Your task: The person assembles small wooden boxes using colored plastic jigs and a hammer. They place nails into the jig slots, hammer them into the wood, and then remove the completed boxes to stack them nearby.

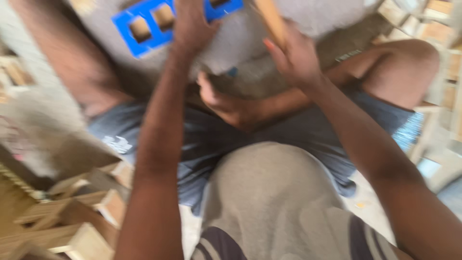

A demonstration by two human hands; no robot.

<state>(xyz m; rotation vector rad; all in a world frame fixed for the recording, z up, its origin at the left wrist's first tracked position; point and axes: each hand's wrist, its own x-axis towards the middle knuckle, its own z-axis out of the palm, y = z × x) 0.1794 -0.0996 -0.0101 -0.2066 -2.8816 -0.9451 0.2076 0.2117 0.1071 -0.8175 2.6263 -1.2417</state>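
The picture is blurred by motion. My left hand reaches forward and lies on a blue plastic frame with square holes, holding it against a grey slab. Further right, my right hand is closed round a light wooden stick that points up and away, just right of the frame. My folded legs in dark shorts lie below both hands, and a bare foot sits between my arms.
Wooden blocks and offcuts are piled at the lower left. More wooden pieces stand at the upper right. My grey shirt fills the lower middle.
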